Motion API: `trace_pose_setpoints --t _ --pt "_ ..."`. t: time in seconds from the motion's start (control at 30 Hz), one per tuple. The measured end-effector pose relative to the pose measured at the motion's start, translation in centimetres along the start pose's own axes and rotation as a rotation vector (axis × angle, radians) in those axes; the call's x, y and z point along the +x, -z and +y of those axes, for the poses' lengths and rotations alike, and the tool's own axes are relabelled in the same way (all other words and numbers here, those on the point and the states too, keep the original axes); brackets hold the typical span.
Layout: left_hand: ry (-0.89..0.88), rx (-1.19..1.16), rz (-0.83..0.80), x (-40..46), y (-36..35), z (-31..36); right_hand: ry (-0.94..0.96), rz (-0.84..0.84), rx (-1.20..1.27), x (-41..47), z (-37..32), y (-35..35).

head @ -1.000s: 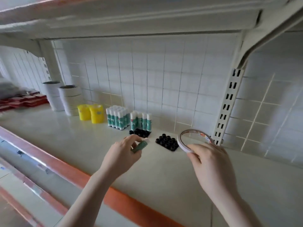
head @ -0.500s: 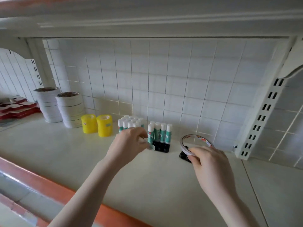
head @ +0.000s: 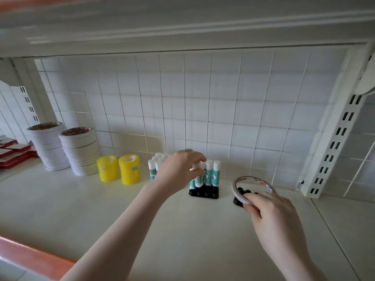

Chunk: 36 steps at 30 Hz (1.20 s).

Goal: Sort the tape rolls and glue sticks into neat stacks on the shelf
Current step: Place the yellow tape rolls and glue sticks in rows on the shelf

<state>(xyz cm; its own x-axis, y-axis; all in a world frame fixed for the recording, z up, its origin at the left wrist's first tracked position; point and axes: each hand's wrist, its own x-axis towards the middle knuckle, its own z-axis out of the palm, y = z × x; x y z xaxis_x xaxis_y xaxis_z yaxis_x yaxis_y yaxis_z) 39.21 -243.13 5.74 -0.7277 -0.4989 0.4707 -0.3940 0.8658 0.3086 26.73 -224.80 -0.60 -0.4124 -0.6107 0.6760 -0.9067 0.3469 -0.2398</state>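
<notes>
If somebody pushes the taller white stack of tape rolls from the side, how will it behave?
The taller white stack probably shears or topples instead of sliding whole, since it is many thin loose-looking rolls piled high. It may knock the shorter stack close beside it. Each roll looks light, like the thin roll in the right hand.

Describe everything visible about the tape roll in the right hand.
The tape roll is a thin, wide ring: white outer band, with red and black print on its inner face. It is tilted, its opening facing the camera. The right hand pinches its near lower edge, holding it above the shelf, in front of a black holder.
</notes>
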Motion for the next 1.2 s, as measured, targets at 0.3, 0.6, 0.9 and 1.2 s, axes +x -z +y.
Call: trace_pose_setpoints --t 0.3,0.6,0.9,1.2 --pt "-0.078 0.097 -0.005 1.4 -3.5 -1.2 0.062 0.106 -0.012 0.2 -0.6 -0.6" --pt "-0.126 0.124 0.132 1.4 -4.7 -1.8 0.032 0.01 -0.009 0.1 -0.9 -1.3" --pt "-0.171 0.145 0.306 1.1 -5.2 -3.2 0.046 -0.004 0.0 -0.1 -1.0 -1.5" --pt "-0.14 0.084 0.324 1.2 -5.7 -3.6 0.058 0.009 0.026 -0.3 -0.7 -1.6"
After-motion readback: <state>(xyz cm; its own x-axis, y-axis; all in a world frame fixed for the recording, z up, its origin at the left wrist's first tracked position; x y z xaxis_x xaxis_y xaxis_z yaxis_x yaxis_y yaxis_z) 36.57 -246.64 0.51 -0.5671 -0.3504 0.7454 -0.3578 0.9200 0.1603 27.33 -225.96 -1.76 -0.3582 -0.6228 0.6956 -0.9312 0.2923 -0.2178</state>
